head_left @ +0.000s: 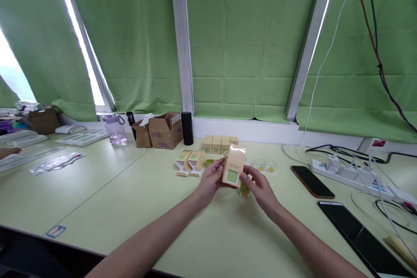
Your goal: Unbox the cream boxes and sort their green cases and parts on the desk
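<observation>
Between both hands, a small tan carton [233, 166] with a green square on its front is held up above the table. My left hand [211, 179] grips its left side and lower edge. On the right side, the fingers of my right hand [259, 186] close against the carton. Behind and below it shows a clear cup with green and yellow [244, 190], partly hidden. Two open tan cartons [190, 163] lie to the left, near a green round piece [209, 162]. A row of several tan cartons [216, 144] stands behind. Clear cups with yellow bits [264, 165] sit to the right.
A black cylinder [186, 128], an open cardboard box [165, 131] and a lilac water bottle [115, 129] stand at the back left. Right are a phone [312, 182], a tablet [361, 234] and a power strip [352, 177] with cables. Another person's hand [9, 152] is at far left.
</observation>
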`<state>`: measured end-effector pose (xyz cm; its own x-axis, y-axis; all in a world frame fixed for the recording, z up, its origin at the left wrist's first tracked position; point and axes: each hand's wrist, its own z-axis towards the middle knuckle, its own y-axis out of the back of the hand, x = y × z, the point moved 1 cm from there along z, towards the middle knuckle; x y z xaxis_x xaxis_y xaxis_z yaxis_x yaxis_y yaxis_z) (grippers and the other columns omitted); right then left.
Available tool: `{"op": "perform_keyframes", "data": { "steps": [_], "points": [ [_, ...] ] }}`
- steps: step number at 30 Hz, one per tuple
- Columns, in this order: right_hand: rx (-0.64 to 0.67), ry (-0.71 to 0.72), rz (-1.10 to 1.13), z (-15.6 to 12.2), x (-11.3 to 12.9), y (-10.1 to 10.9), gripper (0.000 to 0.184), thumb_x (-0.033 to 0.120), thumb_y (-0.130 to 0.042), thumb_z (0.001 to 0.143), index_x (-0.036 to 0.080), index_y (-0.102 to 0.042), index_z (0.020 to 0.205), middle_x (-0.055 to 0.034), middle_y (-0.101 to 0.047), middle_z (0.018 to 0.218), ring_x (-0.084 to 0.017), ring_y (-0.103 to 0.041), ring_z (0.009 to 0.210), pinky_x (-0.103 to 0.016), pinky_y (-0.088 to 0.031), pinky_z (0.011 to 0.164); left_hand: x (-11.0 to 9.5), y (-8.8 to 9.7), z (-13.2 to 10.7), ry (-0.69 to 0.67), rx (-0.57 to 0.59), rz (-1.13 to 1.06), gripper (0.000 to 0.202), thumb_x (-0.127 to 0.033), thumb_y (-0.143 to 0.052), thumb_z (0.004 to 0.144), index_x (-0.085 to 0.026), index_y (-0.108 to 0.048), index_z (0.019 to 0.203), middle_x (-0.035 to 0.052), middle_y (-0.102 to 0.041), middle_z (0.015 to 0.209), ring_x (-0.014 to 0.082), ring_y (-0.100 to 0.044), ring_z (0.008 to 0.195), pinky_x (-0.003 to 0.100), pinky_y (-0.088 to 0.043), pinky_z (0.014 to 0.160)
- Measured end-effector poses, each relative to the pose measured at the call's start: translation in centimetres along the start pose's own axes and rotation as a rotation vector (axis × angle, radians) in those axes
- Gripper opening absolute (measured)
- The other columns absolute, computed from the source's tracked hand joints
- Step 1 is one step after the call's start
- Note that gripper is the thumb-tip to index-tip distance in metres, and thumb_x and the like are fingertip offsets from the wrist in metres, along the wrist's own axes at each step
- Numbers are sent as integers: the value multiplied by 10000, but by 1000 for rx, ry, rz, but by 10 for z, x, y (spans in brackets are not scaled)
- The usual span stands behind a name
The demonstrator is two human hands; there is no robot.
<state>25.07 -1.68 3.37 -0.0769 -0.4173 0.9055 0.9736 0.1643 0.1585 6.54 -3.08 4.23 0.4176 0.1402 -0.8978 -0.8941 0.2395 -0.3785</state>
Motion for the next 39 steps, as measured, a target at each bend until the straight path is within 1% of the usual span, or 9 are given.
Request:
{"op": "perform_keyframes", "data": {
  "steps": [4, 8, 11, 13, 15, 22, 29, 36, 39],
  "points": [
    [63, -82, 196, 10, 7, 0, 540, 705, -706, 799, 230, -744, 1052, -109, -773, 1047, -306, -704, 990, -409, -556, 850, -2, -7, 9, 6, -72, 95, 643, -522, -750, 864, -198, -560, 1387, 141, -753, 1161, 271, -748, 885, 402, -654, 678],
    [9, -103, 271, 24, 13, 5, 517, 647, -781, 743, 198, -764, 999, -120, -775, 990, -276, -697, 910, -343, -546, 718, -8, -13, 14, -109, -161, 165, 599, -514, -707, 892, -220, -544, 1387, 133, -743, 1211, 249, -743, 881, 361, -641, 672],
    [2, -159, 402, 35, 14, 6, 480, 595, -832, 709, 166, -765, 912, -104, -753, 864, -208, -661, 730, -300, -511, 594, -8, -15, 10, -215, -118, 177, 568, -537, -646, 919, -208, -591, 1379, 150, -678, 1348, 290, -709, 1052, 361, -637, 723],
    [23, -210, 505, 39, 14, 5, 461, 562, -863, 690, 159, -759, 887, -88, -741, 823, -179, -644, 670, -289, -516, 569, -5, -14, 6, -273, -68, 221, 572, -525, -626, 933, -207, -593, 1407, 151, -615, 1437, 325, -641, 1206, 365, -632, 776],
    [41, -242, 552, 40, 13, 1, 450, 545, -873, 690, 159, -758, 889, -81, -740, 814, -172, -648, 658, -291, -537, 575, 0, -13, 2, -311, -31, 272, 593, -476, -639, 937, -231, -535, 1467, 142, -550, 1509, 332, -582, 1290, 363, -625, 816],
    [5, -224, 550, 32, 5, -10, 447, 534, -894, 672, 179, -763, 909, -55, -729, 805, -161, -651, 651, -276, -553, 576, 17, -9, -4, -347, -45, 344, 591, -382, -656, 950, -237, -429, 1477, 174, -502, 1535, 336, -527, 1359, 355, -614, 838],
    [-2, -116, 425, 25, 9, -10, 509, 600, -846, 717, 186, -730, 990, -54, -715, 813, -161, -609, 658, -284, -534, 558, 16, -11, -11, -369, -10, 346, 562, -387, -629, 981, -260, -384, 1471, 166, -501, 1531, 331, -541, 1344, 387, -588, 900],
    [-15, -92, 379, 23, 2, -13, 532, 611, -844, 709, 188, -715, 1003, -45, -701, 769, -173, -614, 669, -268, -488, 519, 19, -7, -13, -344, -14, 381, 549, -400, -605, 992, -275, -376, 1475, 157, -504, 1524, 305, -582, 1267, 396, -551, 904],
    [-14, -85, 367, 23, -2, -12, 541, 608, -842, 715, 189, -708, 1032, -60, -723, 816, -182, -637, 712, -269, -500, 549, 19, -6, -13, -336, -22, 397, 549, -413, -613, 983, -275, -389, 1465, 155, -516, 1510, 308, -579, 1271, 390, -538, 903]
  ]
}}
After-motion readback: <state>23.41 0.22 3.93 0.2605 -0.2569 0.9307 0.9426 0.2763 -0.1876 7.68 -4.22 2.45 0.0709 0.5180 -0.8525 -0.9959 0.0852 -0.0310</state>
